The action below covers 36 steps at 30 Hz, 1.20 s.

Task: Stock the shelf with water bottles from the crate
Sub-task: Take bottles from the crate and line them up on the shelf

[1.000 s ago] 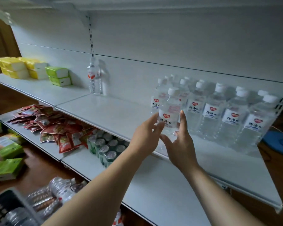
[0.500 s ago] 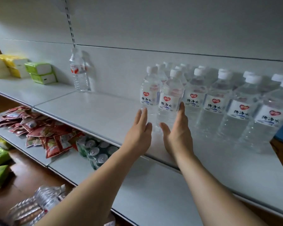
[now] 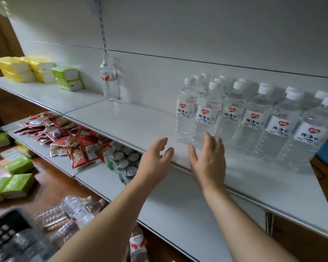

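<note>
Head view. I see the white shelf point(image 3: 133, 120) running from 9 o'clock to 4 o'clock across the frame. The water bottles point(image 3: 254, 118) stand upright on it in rows at 2 o'clock, white caps up, labels facing me. The front bottle point(image 3: 204, 116) at the left end of the front row stands just beside its neighbour bottle point(image 3: 185, 112), which is set slightly further back.

My left hand point(image 3: 155, 161) hovers over the shelf edge at 6 o'clock of that neighbour bottle, fingers spread and relaxed, holding nothing. My right hand point(image 3: 209, 161) is raised just in front of the front bottle, fingers straight and apart, palm turned toward the left hand, holding nothing. I cannot tell whether its fingertips touch the bottle base. The 2 hands are near each other but apart.

1 lone bottle point(image 3: 109, 78) stands upright against the back wall at 11 o'clock, well apart from the rows. Yellow packs point(image 3: 23, 69) and green packs point(image 3: 67, 78) are stacked on the shelf at 10 o'clock.

On the lower shelf point(image 3: 178, 208), red sachets point(image 3: 68, 138) lie in a loose pile at 9 o'clock, with cans point(image 3: 121, 163) just beside them, partly behind my left hand.

At 7 o'clock the dark crate point(image 3: 6, 229) is blurred; clear bottles point(image 3: 74, 212) lie on their sides near it. More green packs point(image 3: 9, 186) lie on the floor at 8 o'clock.
</note>
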### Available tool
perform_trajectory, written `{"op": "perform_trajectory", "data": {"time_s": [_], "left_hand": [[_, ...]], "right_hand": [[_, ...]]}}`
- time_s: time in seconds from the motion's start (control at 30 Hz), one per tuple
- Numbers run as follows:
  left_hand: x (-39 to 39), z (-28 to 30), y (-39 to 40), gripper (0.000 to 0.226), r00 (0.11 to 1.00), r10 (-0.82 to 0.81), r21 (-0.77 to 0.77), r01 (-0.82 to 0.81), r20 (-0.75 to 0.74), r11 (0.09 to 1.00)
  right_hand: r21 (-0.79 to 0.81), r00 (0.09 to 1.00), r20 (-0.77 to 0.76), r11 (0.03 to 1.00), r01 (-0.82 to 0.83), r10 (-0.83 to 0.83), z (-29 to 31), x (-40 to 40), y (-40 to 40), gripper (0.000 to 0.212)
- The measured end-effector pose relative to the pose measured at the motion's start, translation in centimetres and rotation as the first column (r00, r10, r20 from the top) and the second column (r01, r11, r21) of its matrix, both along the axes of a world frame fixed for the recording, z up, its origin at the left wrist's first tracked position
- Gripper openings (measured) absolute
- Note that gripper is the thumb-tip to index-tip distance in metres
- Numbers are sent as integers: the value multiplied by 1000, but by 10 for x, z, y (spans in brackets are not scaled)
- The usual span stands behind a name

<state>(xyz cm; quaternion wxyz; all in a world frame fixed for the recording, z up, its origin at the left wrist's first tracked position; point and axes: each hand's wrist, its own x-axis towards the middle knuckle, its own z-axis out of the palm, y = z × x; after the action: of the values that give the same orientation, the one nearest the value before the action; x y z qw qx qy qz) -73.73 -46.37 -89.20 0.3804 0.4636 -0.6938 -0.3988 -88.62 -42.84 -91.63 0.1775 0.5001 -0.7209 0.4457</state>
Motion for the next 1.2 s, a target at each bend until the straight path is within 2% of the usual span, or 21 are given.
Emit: {"op": "perform_trajectory", "data": {"time_s": [0.1, 0.2, 0.27, 0.4, 0.5, 0.63, 0.73, 0.8, 0.93, 1.0, 1.07, 1.2], "left_hand": [[46, -10, 19, 25, 986, 161, -98, -165, -45, 982], [104, -26, 38, 15, 968, 250, -114, -251, -22, 961], [148, -43, 49, 13, 948, 315, -98, -310, 35, 946], [241, -89, 64, 14, 888, 439, 73, -451, 136, 890], [296, -123, 79, 18, 854, 460, 221, -510, 243, 831], [340, -159, 98, 26, 836, 469, 353, -546, 284, 760], [353, -181, 105, 34, 860, 452, 498, -508, 237, 703], [354, -192, 110, 34, 884, 443, 576, -441, 148, 688], [360, -219, 106, 43, 894, 449, 684, -326, -3, 652], [360, -223, 108, 35, 890, 451, 723, -266, -71, 638], [361, -223, 110, 37, 881, 458, 734, -232, -120, 638], [363, -217, 111, 32, 843, 523, 725, -283, -124, 628]], "right_hand": [[-6, 954, -20, 954, -300, 300, -17, 54, 22, 44], [101, 850, 27, 845, -526, 526, -33, 118, 38, 43], [182, 775, 46, 758, -627, 630, -46, 160, 45, 41], [351, 677, 102, 610, -710, 729, -77, 235, 52, 34], [463, 646, 174, 517, -720, 744, -102, 279, 57, 34], [600, 614, 251, 378, -705, 748, -129, 327, 63, 43], [740, 722, 277, 339, -581, 634, -156, 362, 62, 50], [834, 800, 268, 286, -471, 536, -178, 378, 59, 64], [893, 851, 341, 147, -426, 399, -214, 393, 53, 90], [894, 870, 342, 163, -418, 355, -225, 395, 51, 92], [880, 881, 346, 215, -424, 324, -231, 394, 51, 84], [797, 824, 422, 278, -536, 379, -215, 385, 62, 73]]}}
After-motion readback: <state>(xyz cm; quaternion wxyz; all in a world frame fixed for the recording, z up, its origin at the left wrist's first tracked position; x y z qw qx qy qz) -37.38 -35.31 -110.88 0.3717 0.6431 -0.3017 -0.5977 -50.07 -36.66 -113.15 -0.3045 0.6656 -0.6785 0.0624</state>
